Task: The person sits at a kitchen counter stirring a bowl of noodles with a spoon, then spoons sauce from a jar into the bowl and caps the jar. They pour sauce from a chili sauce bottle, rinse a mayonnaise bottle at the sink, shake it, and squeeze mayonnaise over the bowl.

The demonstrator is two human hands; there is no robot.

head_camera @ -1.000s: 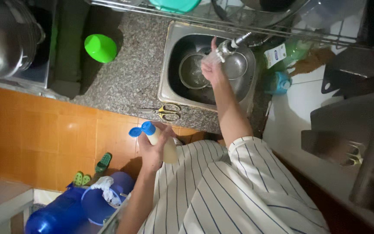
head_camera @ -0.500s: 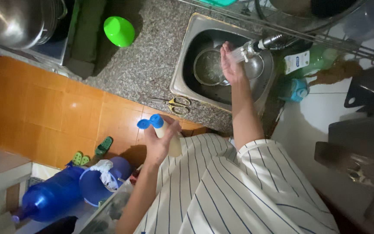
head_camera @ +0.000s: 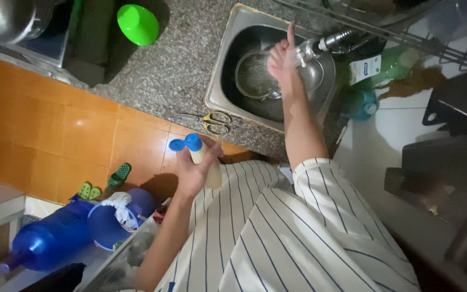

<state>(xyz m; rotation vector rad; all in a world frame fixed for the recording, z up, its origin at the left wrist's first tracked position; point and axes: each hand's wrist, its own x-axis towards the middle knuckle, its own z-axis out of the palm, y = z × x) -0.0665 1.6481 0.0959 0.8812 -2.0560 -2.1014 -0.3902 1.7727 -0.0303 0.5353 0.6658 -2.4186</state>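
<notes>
My left hand [head_camera: 190,173] is shut on a cream plastic bottle [head_camera: 209,165] with a blue flip cap [head_camera: 190,143], held close to my striped shirt, below the counter edge. My right hand [head_camera: 281,58] reaches over the steel sink [head_camera: 217,89] and curls round the white nozzle of the faucet [head_camera: 328,41], one finger pointing up. Under that hand, a round metal bowl [head_camera: 251,75] sits in the sink basin.
Yellow-handled scissors [head_camera: 212,121] lie on the granite counter [head_camera: 168,70] beside the sink. A green cup [head_camera: 138,24] and a metal pot [head_camera: 4,19] stand further left. A green bottle [head_camera: 387,64] is by the faucet. On the floor: a blue jug [head_camera: 49,243], a blue bin [head_camera: 109,219], green sandals [head_camera: 119,174].
The view has shifted, so the sink and counter sit further right in the picture. My right hand stays at the faucet, a finger now raised. My left hand keeps the bottle by my shirt.
</notes>
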